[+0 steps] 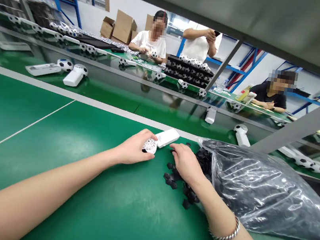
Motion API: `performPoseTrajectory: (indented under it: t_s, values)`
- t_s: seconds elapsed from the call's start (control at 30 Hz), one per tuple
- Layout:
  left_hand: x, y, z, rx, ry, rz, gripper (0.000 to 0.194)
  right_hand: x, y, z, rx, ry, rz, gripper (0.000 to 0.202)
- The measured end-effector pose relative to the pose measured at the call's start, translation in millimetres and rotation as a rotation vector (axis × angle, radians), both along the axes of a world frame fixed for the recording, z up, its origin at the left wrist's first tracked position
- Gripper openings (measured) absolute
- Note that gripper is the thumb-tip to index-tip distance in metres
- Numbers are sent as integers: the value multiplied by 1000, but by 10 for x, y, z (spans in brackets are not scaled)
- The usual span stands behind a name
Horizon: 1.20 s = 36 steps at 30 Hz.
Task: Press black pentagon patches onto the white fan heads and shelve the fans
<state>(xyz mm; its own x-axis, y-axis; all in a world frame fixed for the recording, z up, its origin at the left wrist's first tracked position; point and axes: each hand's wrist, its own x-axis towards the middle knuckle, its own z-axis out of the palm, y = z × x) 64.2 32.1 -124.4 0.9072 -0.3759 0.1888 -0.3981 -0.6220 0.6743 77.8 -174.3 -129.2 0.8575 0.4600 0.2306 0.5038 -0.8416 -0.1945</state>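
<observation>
My left hand [137, 148] is closed around the round, grille-like head of a white handheld fan [167, 138], whose head is patterned like a football. The fan's handle lies on the green tabletop, pointing away to the right. Just right of it, my right hand [185, 162] reaches over small black plastic pieces [171, 181], fingers bent and close together. Whether a piece sits between its fingertips is too small to tell. More black pieces spill from the mouth of a clear plastic bag [264, 187] beside my right forearm.
Beyond the table's pale edge strip [90, 102] runs a conveyor belt [127, 98] carrying several football-patterned fans [75, 75]. A slanted grey post [307, 118] stands at right, and a shelf [213, 3] hangs overhead. Several people work across the line, near stacked black trays [188, 73].
</observation>
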Motion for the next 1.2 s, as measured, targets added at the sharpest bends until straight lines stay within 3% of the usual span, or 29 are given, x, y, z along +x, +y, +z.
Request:
performPoseTrajectory:
  t_s: [0.13,0.23,0.5,0.77,0.87,1.0,1.2]
  values:
    - [-2,42,34,-12,33,-177,46,-101,59,103,349,63,163,15]
    - [-11,31,26,-38,2,-196,44,-166,128,139,490,89,284,13]
    - [-14,16,-6,-40,-5,-194,43,-215,158,112,490,90,304,14]
    - [-21,3,-25,-44,-13,-181,48,-244,193,105,321,-29,541,25]
    - [-24,-13,-36,-50,-32,-178,50,-238,222,51,352,-58,515,18]
    - [-30,-44,-52,-54,-77,-134,38,-219,246,-6,540,-31,388,6]
    - [-46,-83,-64,-46,-60,-81,36,-152,220,-38,646,136,236,11]
